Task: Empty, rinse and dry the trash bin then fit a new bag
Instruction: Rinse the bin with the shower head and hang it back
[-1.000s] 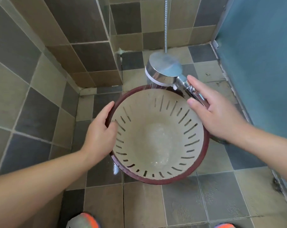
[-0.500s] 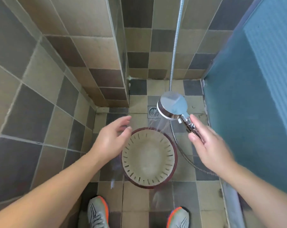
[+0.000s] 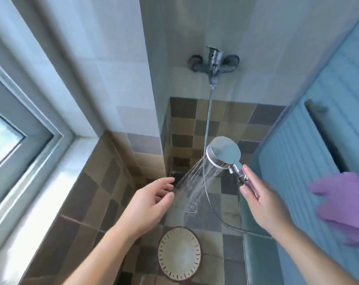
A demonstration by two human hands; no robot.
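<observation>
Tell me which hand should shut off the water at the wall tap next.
Left, probably. The left hand is free, raised and open beside the spray. The right hand grips the shower head handle, water running. The wall tap lies ahead.

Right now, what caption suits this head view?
Right hand holds running shower head; left hand open above bin.

The left hand [image 3: 147,204] has let go of the bin [image 3: 179,254] rim and now hovers open, well above it. The right hand [image 3: 261,202] has lifted the shower head [image 3: 224,154] high, spraying left, clear of the bin.
</observation>
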